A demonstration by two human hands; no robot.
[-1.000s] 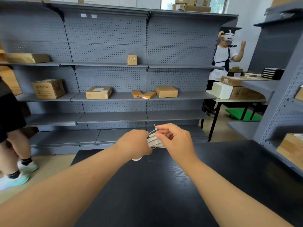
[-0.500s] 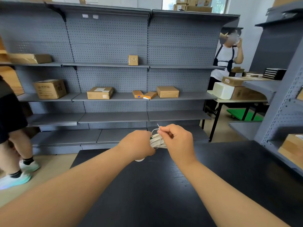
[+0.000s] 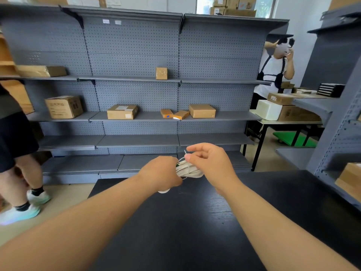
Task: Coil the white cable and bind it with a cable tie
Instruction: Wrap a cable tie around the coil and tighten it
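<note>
The white cable (image 3: 188,170) is bunched into a coil held above the far edge of the black table (image 3: 195,222). My left hand (image 3: 161,174) is closed around the coil's left end, and a white loop of it shows below that fist. My right hand (image 3: 210,161) is to the right of the coil, thumb and forefinger pinching the thin white cable tie (image 3: 185,155) that wraps the bundle; its tail sticks up. Most of the coil is hidden behind my hands.
Grey pegboard shelving (image 3: 136,85) with cardboard boxes (image 3: 122,112) faces me across a strip of floor. A person's legs (image 3: 17,173) stand at left. Another person (image 3: 275,75) stands at back right by a table with boxes. A grey shelf unit (image 3: 340,118) flanks the right.
My right hand has shifted slightly up and right along the tie, its fingers spreading a little. My left hand keeps the same hold on the coil. The person at back right raised both arms.
</note>
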